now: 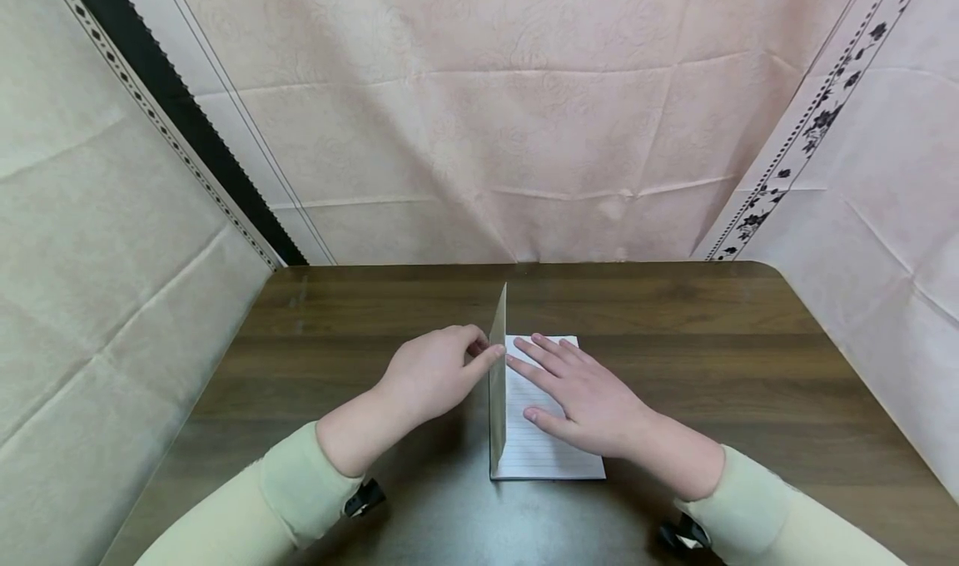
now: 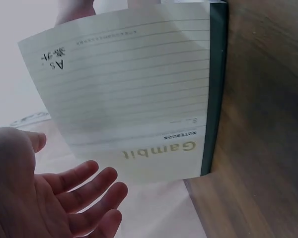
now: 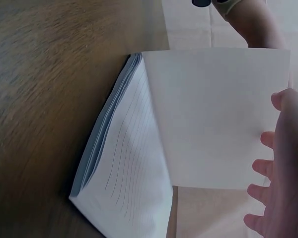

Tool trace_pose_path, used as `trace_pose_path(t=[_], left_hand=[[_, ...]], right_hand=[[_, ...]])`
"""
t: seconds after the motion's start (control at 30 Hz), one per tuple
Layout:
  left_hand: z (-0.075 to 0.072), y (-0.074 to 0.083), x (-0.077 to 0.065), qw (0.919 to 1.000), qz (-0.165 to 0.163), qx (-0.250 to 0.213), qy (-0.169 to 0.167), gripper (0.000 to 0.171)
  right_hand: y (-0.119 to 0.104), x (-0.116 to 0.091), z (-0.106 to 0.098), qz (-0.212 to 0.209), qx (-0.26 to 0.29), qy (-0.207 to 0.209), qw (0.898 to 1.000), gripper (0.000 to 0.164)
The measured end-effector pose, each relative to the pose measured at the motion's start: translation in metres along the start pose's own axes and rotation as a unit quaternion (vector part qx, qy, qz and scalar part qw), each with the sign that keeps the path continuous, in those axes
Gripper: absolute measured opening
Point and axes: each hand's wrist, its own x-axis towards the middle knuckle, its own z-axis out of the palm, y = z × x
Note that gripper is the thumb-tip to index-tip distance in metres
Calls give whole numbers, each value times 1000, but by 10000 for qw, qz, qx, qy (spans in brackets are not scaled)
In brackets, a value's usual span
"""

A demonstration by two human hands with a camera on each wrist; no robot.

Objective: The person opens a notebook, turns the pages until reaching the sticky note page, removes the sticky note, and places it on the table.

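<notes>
A small notebook lies on the table with its cover (image 1: 498, 399) standing upright along the left side. The lined page (image 1: 550, 454) faces up. In the left wrist view, the outside of the cover (image 2: 139, 89) is cream, printed "Gambit NOTEBOOK", beside a dark green spine (image 2: 216, 89). My left hand (image 1: 434, 370) is at the cover's left side, thumb and fingers apart and loosely bent; nothing is pinched between them. Over the page, my right hand (image 1: 592, 395) is spread with its fingers toward the cover. Whether it touches the page cannot be told.
The brown wooden table (image 1: 360, 316) extends around the notebook. Pale cloth (image 1: 487, 133) hangs behind the table's far edge, with more cloth on both sides. A dark strip (image 1: 195, 125) runs down the left cloth.
</notes>
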Motion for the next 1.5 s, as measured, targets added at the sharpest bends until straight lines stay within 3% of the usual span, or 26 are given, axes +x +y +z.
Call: trace_pose_path(t=[0.6,0.87,1.13,1.5], left_hand=[[-3,4,-7,9993,235,256,108,43],[-4,-2,-15,9970,231,554,495,43],[-9,-12,-23,9930,368,734,850,31],[-12,-29,-34,9905,227,973,942,29]], right_hand=[[-5,3,7,-54,-154,-30,9999,64],[11,-12,16,-3,-324,-63,9995,64],[33,-37,23,320,-445,-561,9969,75],[54,-61,26,658,-187,-1130,9912,87]])
